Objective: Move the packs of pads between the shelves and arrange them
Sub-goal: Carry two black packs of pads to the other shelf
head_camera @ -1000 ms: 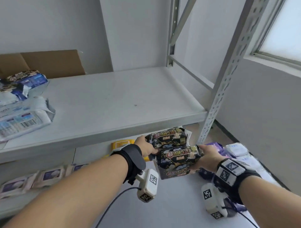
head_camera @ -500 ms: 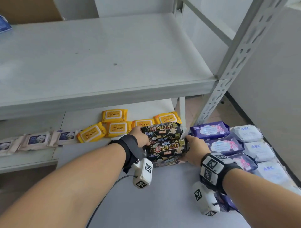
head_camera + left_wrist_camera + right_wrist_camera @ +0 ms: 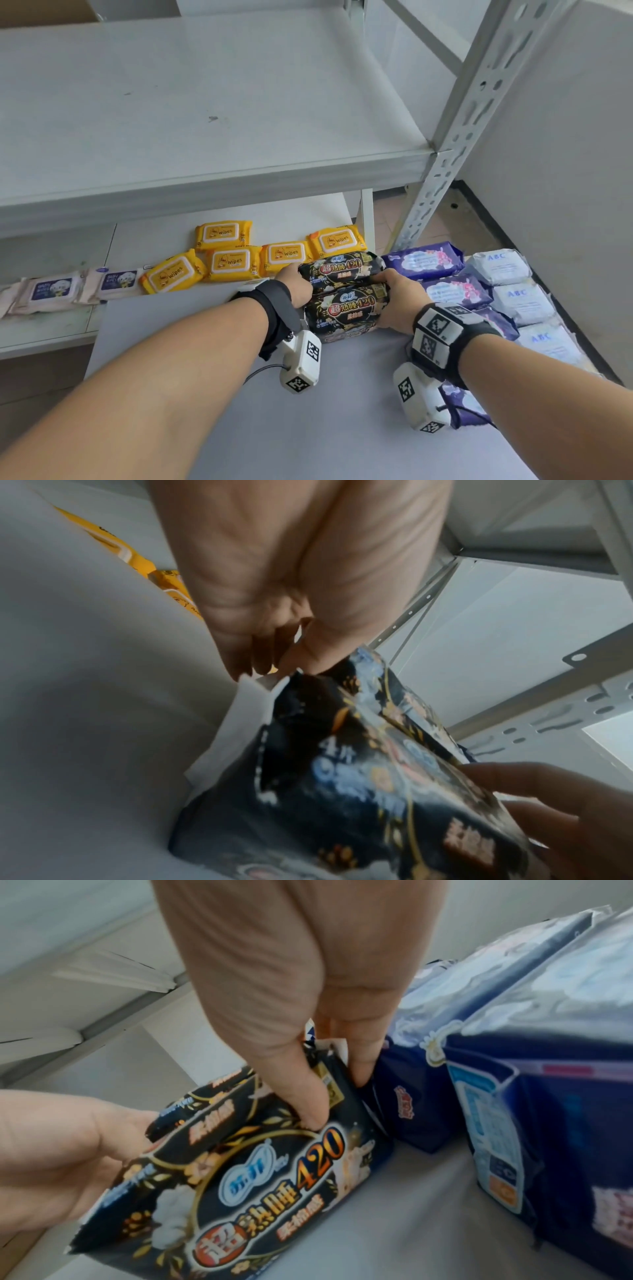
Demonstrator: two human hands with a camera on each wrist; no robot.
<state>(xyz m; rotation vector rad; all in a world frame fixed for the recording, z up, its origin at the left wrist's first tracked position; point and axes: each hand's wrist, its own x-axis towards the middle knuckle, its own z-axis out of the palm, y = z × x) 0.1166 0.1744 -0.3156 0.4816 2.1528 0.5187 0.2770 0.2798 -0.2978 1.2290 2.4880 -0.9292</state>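
A stack of black pad packs marked 420 (image 3: 346,305) sits on the grey lower surface (image 3: 308,411), held between both hands. My left hand (image 3: 295,285) grips the stack's left end, with its thumb on the top pack (image 3: 359,750) in the left wrist view. At the right end, my right hand (image 3: 397,298) has its thumb pressed onto the front pack (image 3: 260,1177) and its fingers down between it and a dark blue pack (image 3: 407,1110). The bottom of the stack is hidden by the upper packs.
Purple pad packs (image 3: 423,260) and white ABC packs (image 3: 500,267) line the right side, close to the wall. Yellow wipes packs (image 3: 222,236) and pale baby-wipes packs (image 3: 51,291) lie behind and left. The upper shelf (image 3: 205,102) and its perforated post (image 3: 462,120) overhang.
Both hands have brought the black packs down from just under the upper shelf to the lower surface, beside the purple packs. The head view has tilted downward.
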